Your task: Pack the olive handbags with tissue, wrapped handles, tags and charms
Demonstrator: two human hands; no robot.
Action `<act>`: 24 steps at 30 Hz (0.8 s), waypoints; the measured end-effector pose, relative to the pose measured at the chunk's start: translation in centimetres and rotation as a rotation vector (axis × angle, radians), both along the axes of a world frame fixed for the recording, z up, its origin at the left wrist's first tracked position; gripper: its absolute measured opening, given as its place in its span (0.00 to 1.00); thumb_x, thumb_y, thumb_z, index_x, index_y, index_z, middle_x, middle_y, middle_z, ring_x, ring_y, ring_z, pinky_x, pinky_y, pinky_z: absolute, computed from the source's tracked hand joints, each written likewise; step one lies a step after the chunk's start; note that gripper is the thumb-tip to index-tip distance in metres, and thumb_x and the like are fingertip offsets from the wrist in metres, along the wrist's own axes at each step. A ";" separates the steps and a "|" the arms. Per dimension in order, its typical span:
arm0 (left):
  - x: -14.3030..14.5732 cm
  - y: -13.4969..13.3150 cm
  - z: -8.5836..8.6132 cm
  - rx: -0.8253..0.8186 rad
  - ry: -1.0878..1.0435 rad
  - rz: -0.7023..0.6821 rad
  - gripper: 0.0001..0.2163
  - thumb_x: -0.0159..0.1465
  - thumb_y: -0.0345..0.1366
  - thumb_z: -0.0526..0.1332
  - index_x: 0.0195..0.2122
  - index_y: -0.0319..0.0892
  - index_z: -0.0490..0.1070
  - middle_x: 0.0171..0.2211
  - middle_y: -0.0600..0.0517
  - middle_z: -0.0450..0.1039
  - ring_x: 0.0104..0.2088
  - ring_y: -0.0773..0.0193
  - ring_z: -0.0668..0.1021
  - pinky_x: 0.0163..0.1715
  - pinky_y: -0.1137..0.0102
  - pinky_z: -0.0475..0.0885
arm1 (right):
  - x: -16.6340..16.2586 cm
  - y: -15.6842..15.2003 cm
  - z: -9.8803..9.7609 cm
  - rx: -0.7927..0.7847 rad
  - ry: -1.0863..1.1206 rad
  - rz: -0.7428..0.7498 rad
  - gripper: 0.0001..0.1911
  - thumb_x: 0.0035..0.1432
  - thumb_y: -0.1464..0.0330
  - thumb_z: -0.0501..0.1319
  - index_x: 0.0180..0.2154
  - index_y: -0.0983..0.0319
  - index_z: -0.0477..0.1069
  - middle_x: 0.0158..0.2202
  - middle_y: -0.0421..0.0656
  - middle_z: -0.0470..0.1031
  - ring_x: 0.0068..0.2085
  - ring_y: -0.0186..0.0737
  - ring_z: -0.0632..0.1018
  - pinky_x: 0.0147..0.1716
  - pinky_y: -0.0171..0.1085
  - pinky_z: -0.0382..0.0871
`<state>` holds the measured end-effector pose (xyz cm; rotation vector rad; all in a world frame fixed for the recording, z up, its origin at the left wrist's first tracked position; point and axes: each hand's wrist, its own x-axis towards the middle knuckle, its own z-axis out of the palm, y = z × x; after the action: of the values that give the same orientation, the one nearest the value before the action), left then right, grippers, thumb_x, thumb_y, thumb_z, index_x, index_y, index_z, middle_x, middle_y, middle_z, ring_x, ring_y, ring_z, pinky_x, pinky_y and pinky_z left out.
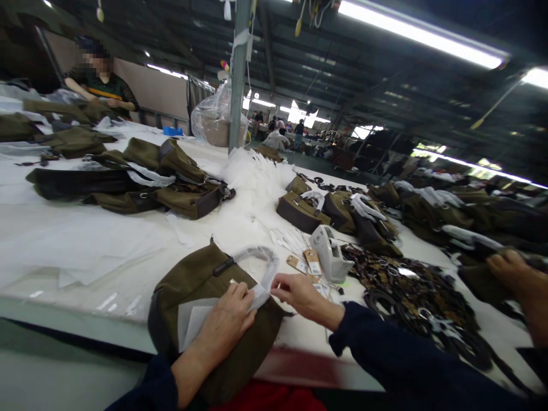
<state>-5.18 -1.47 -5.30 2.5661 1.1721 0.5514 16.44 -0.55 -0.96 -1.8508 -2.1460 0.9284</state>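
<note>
An olive-green handbag (188, 279) with dark trim lies at the table's front edge, right before me. Its looped handle (268, 260) is wrapped in white, filmy material. My left hand (229, 311) rests over the bag, fingers curled round the lower end of the wrapped handle. With thumb and fingers pinched, my right hand (295, 294) meets the wrapping at the handle's right side; what exactly lies between the fingertips is too small to make out. Folded white paper (192, 319) sticks out beneath my left hand.
Brown cardboard tags (313, 261) lie beside a white dispenser-like device (329, 254). Dark straps with rings (411, 291) are heaped to the right. More olive bags (180, 177) and white sheets (107, 245) cover the table. A co-worker's hand (514, 274) is at far right; another person (100, 80) stands at back left.
</note>
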 end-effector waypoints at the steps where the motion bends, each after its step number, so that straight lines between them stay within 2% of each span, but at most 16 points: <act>1: 0.0 0.0 0.0 -0.006 -0.005 -0.002 0.10 0.67 0.30 0.57 0.49 0.41 0.70 0.43 0.46 0.66 0.48 0.53 0.69 0.55 0.53 0.68 | 0.0 0.2 -0.1 0.088 -0.021 0.046 0.08 0.64 0.66 0.59 0.41 0.59 0.75 0.35 0.42 0.75 0.37 0.36 0.74 0.40 0.35 0.66; 4: -0.1 0.1 0.1 -0.034 -0.026 -0.009 0.11 0.68 0.31 0.56 0.50 0.41 0.71 0.43 0.46 0.66 0.48 0.52 0.68 0.52 0.54 0.69 | -0.2 0.9 -0.8 0.214 -0.089 0.229 0.10 0.62 0.68 0.62 0.46 0.55 0.76 0.42 0.43 0.73 0.43 0.39 0.72 0.44 0.36 0.63; 9: -0.4 0.5 0.2 -0.098 -0.085 -0.017 0.11 0.70 0.34 0.54 0.50 0.42 0.71 0.43 0.47 0.66 0.47 0.53 0.68 0.51 0.55 0.69 | 0.3 1.9 -1.8 0.290 -0.157 0.443 0.14 0.63 0.64 0.63 0.51 0.52 0.74 0.42 0.43 0.71 0.44 0.40 0.72 0.42 0.35 0.64; 12: -0.6 0.9 0.4 -0.151 -0.131 -0.031 0.11 0.71 0.36 0.53 0.49 0.43 0.71 0.43 0.48 0.66 0.46 0.54 0.69 0.50 0.56 0.69 | 0.5 1.8 -1.9 0.407 -0.254 0.536 0.16 0.64 0.61 0.62 0.53 0.53 0.71 0.42 0.42 0.70 0.43 0.39 0.71 0.38 0.34 0.64; 15: -0.6 1.3 0.7 -0.204 -0.165 -0.044 0.11 0.71 0.38 0.53 0.47 0.43 0.73 0.41 0.49 0.67 0.44 0.56 0.71 0.47 0.59 0.69 | 0.1 1.5 -2.0 0.558 -0.379 0.568 0.12 0.66 0.60 0.59 0.49 0.54 0.71 0.40 0.42 0.69 0.41 0.40 0.70 0.30 0.34 0.61; 17: -0.5 1.6 0.9 -0.226 -0.168 -0.045 0.11 0.71 0.39 0.53 0.45 0.42 0.73 0.40 0.49 0.67 0.43 0.57 0.71 0.47 0.59 0.69 | -0.3 1.4 -2.3 0.633 -0.417 0.576 0.09 0.67 0.61 0.58 0.46 0.57 0.71 0.39 0.42 0.70 0.40 0.41 0.69 0.28 0.36 0.60; 21: -0.3 1.9 1.1 -0.243 -0.162 -0.030 0.11 0.71 0.40 0.53 0.43 0.43 0.74 0.39 0.49 0.67 0.43 0.57 0.73 0.46 0.60 0.69 | -0.8 1.2 -3.4 0.726 -0.412 0.594 0.06 0.68 0.69 0.56 0.42 0.62 0.71 0.38 0.44 0.70 0.39 0.41 0.68 0.31 0.38 0.62; 24: -0.2 1.8 1.1 -0.243 -0.160 -0.026 0.11 0.70 0.40 0.54 0.43 0.44 0.74 0.39 0.50 0.68 0.43 0.58 0.73 0.47 0.61 0.69 | -0.8 0.9 -4.0 0.748 -0.377 0.562 0.04 0.67 0.69 0.58 0.39 0.62 0.71 0.38 0.44 0.71 0.39 0.41 0.67 0.33 0.38 0.64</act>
<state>-5.40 0.30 -4.17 2.2850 1.0781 0.5591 15.66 0.39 -4.98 -1.1265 -2.7550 -0.2261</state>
